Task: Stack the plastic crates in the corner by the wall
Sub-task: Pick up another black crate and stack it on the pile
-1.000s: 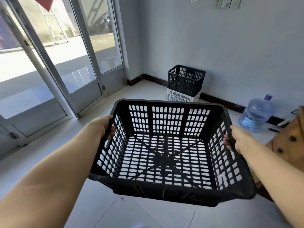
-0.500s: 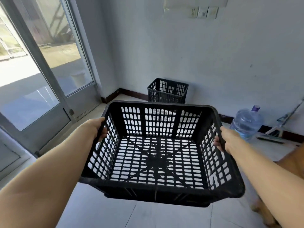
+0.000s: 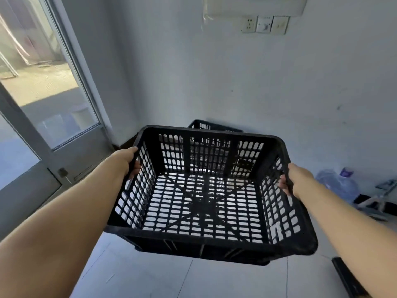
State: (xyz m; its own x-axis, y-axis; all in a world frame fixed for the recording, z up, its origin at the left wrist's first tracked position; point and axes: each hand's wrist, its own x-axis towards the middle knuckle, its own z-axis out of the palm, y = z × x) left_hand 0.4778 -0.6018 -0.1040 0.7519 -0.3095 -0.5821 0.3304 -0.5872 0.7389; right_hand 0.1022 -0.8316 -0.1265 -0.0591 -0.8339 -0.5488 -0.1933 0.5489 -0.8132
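**Step in hand:** transport of the carried crate (image 3: 206, 203) to the stack. Placement judged not yet begun.

**Status**
- Carried crate: black, empty, open side up, clear of the floor (image 3: 150, 276), suspended between both arms and apparently close to level.
- Left grip (image 3: 126, 162): wrapped round the left rim at about mid-length, thumb over the top edge, fingers curled against the mesh side.
- Right grip (image 3: 295, 179): wrapped round the right rim in the same manner.
- Corner crate (image 3: 211, 125): black, set against the wall (image 3: 257, 82), just beyond the far side of the carried crate. Only the top rim exposed; remainder hidden, so stack height not determinable.

**Procedure**
1. Hold firm at mid-rim with both grips. Avoid sliding either one along the edge, to prevent yaw.
2. Advance straight on until directly above the corner crate.
3. Raise the base clear of the lower rim before crossing it.
4. Align long sides with long sides. Check the corners by sighting down through the mesh bottom.
5. Lower evenly, both sides together. Avoid leading with one corner.
6. Clear the fingers from below the rim line before full seating, to avoid pinching.
7. Release only after confirming seating without rocking.

**Caution**
- Water bottle (image 3: 337, 186) on the floor to the right, near the wall.
- Glass door (image 3: 53, 93) to the left.
- Avoid swinging the load toward either.
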